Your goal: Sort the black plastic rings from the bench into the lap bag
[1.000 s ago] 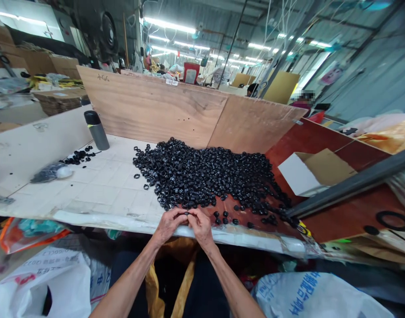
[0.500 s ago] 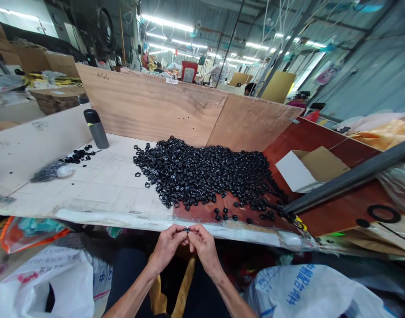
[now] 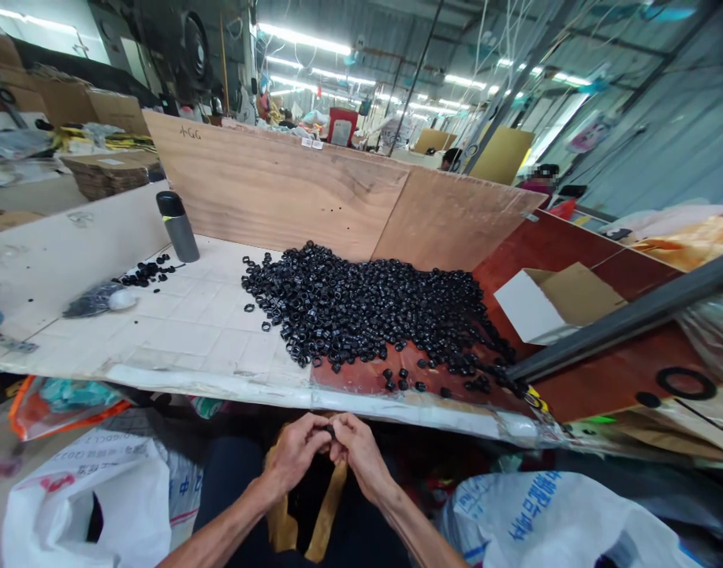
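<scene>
My left hand [image 3: 297,451] and my right hand [image 3: 359,451] meet in front of the table's front edge, over my lap. Between their pinched fingertips is a small black plastic part [image 3: 330,431], mostly covered by the fingers. Both hands are closed on it. Past the edge lies a wide heap of small black ring-shaped parts [image 3: 361,304], with several loose black pieces [image 3: 403,384] at its near side. A yellowish cloth strip [image 3: 326,513] hangs below my hands.
A dark grey bottle [image 3: 180,229] stands at the back left, near a bag of dark pieces [image 3: 92,301]. Wooden boards [image 3: 278,177] wall the table. An open carton [image 3: 550,308] and a slanted metal bar [image 3: 633,315] are on the right. White sacks [image 3: 89,505] flank my legs.
Both hands have dropped slightly toward my lap with the small black part, and the fingers now cover more of it. The view has shifted a little.
</scene>
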Available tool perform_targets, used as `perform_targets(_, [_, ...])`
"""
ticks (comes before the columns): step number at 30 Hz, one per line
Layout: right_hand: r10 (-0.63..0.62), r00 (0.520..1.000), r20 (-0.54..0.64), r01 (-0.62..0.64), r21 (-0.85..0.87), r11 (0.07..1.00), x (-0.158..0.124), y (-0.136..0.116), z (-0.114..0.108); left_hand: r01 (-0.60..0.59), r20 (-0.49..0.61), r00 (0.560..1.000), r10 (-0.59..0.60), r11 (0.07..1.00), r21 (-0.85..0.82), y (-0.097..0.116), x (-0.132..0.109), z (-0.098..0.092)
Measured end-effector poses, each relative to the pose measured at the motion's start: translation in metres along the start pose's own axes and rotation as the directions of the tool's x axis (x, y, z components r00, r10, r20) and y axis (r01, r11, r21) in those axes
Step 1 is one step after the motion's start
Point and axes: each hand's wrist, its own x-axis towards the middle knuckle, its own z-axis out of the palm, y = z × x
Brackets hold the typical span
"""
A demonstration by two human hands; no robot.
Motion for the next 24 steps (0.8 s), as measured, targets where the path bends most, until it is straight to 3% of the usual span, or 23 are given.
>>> perform_targets(2, [-0.174,0.985,0.021,0.175,-0.091,0.980,-0.003,-0.004,0.003,0.183,-0.100,0.972,-0.214,0.949,-0.258,0.005,0.000,0.006])
perform_targets(4, [-0.257,0.966,0.039,0.259,-0.208,0.943,-0.005,-0.007,0.004,0.225,-0.128,0.946,-0.299,0.886,-0.405,0.010,-0.003,0.010])
perform_targets(9, [-0.348,0.935,0.073,0.350,-0.364,0.863,-0.011,0.002,0.000,0.233,-0.160,0.927,-0.339,0.856,-0.461,0.013,-0.015,0.023])
perform_targets(13, [-0.356,0.934,-0.029,0.323,-0.362,0.875,-0.019,0.016,0.005,0.211,-0.230,0.910,-0.345,0.862,-0.460,0.005,-0.025,0.037])
perform_targets(15, [-0.291,0.953,-0.082,0.257,-0.284,0.924,-0.022,0.020,0.009,0.178,-0.259,0.924,-0.282,0.915,-0.362,-0.001,-0.029,0.037])
perform_targets(18, [-0.118,0.990,-0.074,0.114,-0.064,0.991,-0.021,0.021,0.010,0.029,-0.251,0.967,-0.035,0.999,-0.029,-0.010,-0.034,0.029])
perform_targets(21, [0.054,0.999,0.008,-0.054,0.106,0.993,-0.016,0.024,0.006,-0.168,-0.136,0.971,0.197,0.966,0.198,-0.021,-0.035,0.019])
perform_targets(24, [0.103,0.995,0.020,-0.105,0.179,0.978,-0.011,0.033,0.000,-0.238,-0.050,0.964,0.261,0.931,0.278,-0.035,-0.035,0.017])
